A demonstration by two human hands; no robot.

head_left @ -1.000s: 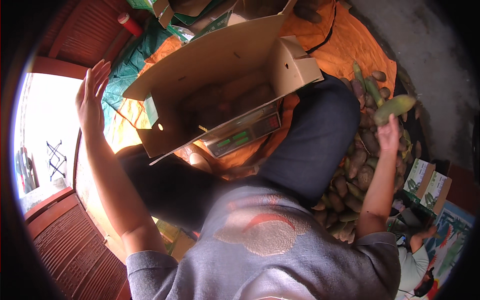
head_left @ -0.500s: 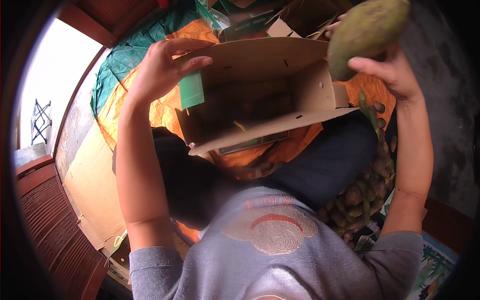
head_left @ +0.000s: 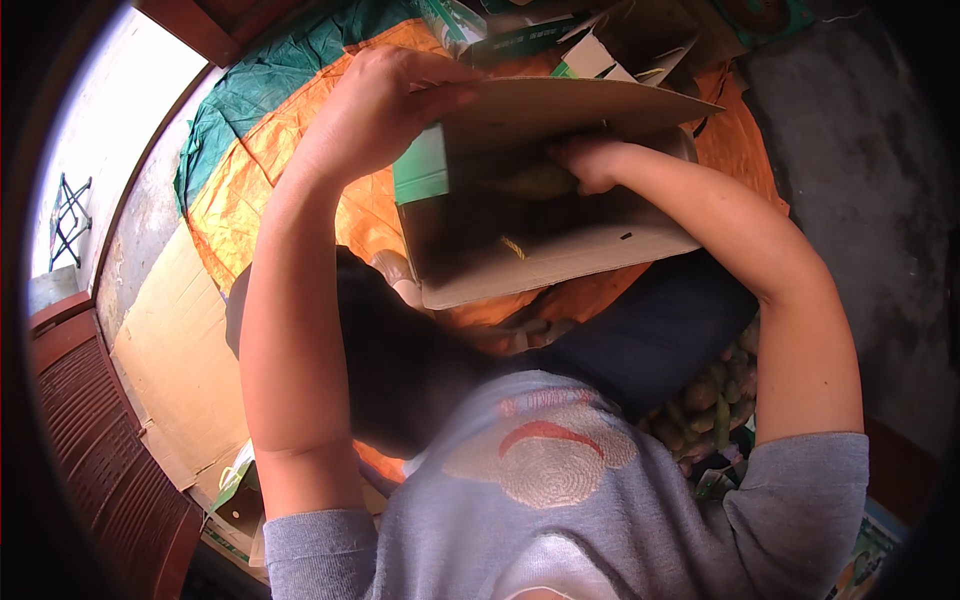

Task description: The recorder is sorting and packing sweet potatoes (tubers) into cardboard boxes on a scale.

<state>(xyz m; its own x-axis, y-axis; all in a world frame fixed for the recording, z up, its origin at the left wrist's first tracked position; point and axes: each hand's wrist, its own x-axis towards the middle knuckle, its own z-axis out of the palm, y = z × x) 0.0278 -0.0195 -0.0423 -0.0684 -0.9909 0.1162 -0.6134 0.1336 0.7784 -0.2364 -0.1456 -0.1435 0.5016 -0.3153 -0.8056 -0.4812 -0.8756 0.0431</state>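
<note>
An open cardboard box (head_left: 570, 270) with a green side tab stands in front of my crossed legs. My left hand (head_left: 375, 115) is closed at the top left corner of its far flap (head_left: 580, 103), thumb below and fingers above. My right hand (head_left: 592, 163) reaches inside the box, its fingers partly lost in shadow. A large green mango-like fruit (head_left: 540, 183) shows dimly against those fingers, low in the box. A short yellow strip lies on the box's inner near side.
Orange and green tarp (head_left: 290, 160) spreads under the box. Many small brownish-green fruits (head_left: 705, 400) are heaped beside my right thigh. Flattened cardboard (head_left: 180, 360) lies at the left, near a reddish-brown slatted panel (head_left: 105, 440). More open cartons (head_left: 640, 50) stand beyond the box.
My right hand has carried the large green fruit from above the box's right side down into it. My left hand has moved slightly right along with the flap, and the box has shifted right.
</note>
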